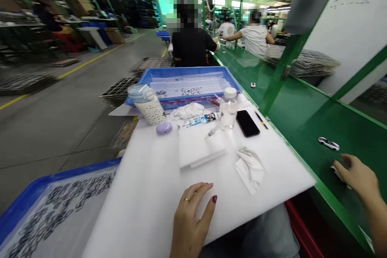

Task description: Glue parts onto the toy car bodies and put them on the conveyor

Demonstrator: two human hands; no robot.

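Note:
My left hand (192, 217) rests flat on the white foam work board (145, 193), fingers loosely apart and empty. My right hand (358, 177) reaches over the green conveyor belt (302, 129), and its fingers close around a small white part (340, 174), mostly hidden under the hand. Another small white-and-black part (328, 143) lies on the belt just beyond that hand. A crumpled white wipe (250, 167) lies on the board between my hands.
On the board stand a clear bottle (228, 109), a black phone (247, 123), a glue tube (201, 120), a syringe (211, 132), a foam pad (199, 147), a lilac case (163, 128) and a patterned water bottle (148, 105). Blue trays (193, 71) (36, 187) hold small parts. People work farther along the belt.

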